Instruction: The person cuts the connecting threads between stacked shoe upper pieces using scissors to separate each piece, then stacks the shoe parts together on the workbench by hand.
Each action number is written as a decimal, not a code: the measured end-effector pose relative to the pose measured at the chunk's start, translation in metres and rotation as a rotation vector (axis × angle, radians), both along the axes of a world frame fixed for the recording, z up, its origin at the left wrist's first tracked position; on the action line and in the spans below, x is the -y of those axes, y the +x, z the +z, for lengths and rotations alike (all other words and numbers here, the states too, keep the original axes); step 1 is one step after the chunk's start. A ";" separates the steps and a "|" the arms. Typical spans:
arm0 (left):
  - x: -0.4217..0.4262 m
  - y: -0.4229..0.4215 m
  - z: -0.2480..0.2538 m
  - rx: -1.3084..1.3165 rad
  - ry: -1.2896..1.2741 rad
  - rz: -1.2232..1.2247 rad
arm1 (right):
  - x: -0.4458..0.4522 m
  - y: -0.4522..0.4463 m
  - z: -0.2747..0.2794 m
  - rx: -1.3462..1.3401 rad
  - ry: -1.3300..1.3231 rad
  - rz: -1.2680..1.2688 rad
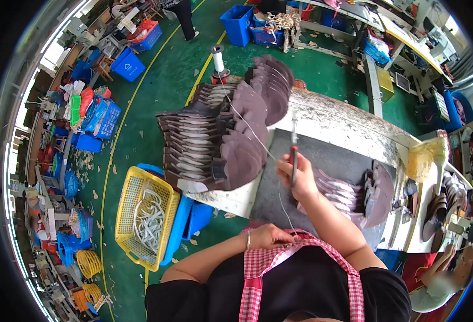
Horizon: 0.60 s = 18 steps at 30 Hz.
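My right hand (pixel 300 174) is closed round a pair of scissors (pixel 294 147) with red and black handles, blades pointing away from me over a dark mat (pixel 279 185). A white thread (pixel 250 126) runs from a spool (pixel 217 58) past this hand and down towards my left hand (pixel 271 236). My left hand is closed against my red checked apron (pixel 251 287), its fingertips at the thread's lower end. Left of the scissors lie overlapping stacks of brown-grey shoe pieces (pixel 244 155). A smaller stack of similar pieces (pixel 379 196) sits right of my right forearm.
A yellow basket (pixel 122 228) holding white cords stands left of the white table (pixel 236 201), above blue bins (pixel 198 219). A yellow container (pixel 427 161) is at the table's right end. Another person (pixel 184 19) stands far back; a further person (pixel 435 290) is at lower right.
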<state>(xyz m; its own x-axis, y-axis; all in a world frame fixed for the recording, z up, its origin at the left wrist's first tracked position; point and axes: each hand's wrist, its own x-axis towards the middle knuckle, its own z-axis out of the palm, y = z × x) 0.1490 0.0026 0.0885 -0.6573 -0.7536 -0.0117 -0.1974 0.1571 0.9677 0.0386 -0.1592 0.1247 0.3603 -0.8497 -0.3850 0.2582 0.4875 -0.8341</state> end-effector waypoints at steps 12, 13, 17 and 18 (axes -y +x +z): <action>0.079 -0.031 -0.010 -1.285 0.593 0.662 | -0.306 -0.417 -0.107 -0.958 -0.422 0.253; 0.079 -0.011 -0.018 -1.328 0.547 0.663 | -0.329 -0.453 -0.121 -1.029 -0.386 0.251; 0.008 0.049 0.014 -1.457 0.445 1.153 | -0.421 -0.592 -0.191 -1.370 -0.222 0.360; -0.023 0.078 0.013 -1.509 0.385 1.140 | -0.436 -0.615 -0.191 -1.432 -0.161 0.434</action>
